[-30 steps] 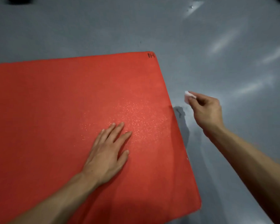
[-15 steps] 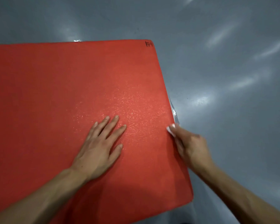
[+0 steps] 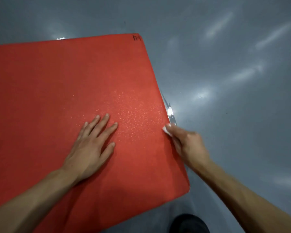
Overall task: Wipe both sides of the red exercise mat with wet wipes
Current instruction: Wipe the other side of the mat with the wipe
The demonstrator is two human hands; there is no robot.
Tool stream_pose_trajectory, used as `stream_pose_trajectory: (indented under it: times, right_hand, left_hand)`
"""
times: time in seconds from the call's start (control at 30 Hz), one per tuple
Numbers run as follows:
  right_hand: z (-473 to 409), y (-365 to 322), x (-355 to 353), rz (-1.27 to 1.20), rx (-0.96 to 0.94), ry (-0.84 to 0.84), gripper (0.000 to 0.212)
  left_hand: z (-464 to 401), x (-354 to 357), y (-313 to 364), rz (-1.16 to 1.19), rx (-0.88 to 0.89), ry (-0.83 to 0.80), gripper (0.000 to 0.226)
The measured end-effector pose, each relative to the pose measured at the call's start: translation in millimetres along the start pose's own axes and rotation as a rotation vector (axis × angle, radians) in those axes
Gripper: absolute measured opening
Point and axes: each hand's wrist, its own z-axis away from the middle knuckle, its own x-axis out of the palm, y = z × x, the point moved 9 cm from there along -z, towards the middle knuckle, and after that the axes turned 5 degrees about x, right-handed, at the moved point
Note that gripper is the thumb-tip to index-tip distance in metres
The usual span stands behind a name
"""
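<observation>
Mat (image 3: 60, 98), red with a fine grainy texture, lay flat on the glossy grey floor (image 3: 233, 115). Left hand (image 3: 89, 147) pressed flat on it, fingers spread; right hand (image 3: 188, 145) pinched a white wet wipe (image 3: 167, 131) against the mat's right edge.

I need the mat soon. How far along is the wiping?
Partly done: the red exercise mat glistens wet beside the left hand, which presses flat on it. In hand: the right hand pinches a wet wipe at the mat's right edge. Left: the dull areas and, as far as visible, the underside.
</observation>
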Motion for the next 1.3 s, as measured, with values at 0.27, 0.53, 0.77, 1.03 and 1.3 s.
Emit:
stream_pose_trajectory:
  times: [0.27,0.53,0.77,1.03,1.3]
  right_hand:
    - [60.9,10.3,-26.8,0.054,-0.123,-0.078,0.034]
    - [32.7,-3.2,1.5,-0.010,-0.033,-0.035,0.023]
    - [151.8,34.4,-12.9,0.037,-0.015,-0.190,0.032]
    - [129.0,54.2,-39.6,0.187,0.307,0.044,0.014]
    - [178.5,-45.4,59.2,-0.090,0.189,-0.180,0.007]
  left_hand:
    - [0.0,1.2,4.8,0.006,-0.030,-0.007,0.067]
    - [0.1,-1.6,2.6,-0.015,-0.028,-0.056,0.071]
    - [1.5,-0.9,5.5,-0.018,-0.023,-0.060,0.072]
    - [1.1,-0.5,5.4,-0.020,-0.016,-0.074,0.064]
    - [6.6,1.7,4.7,-0.012,-0.005,-0.084,0.069]
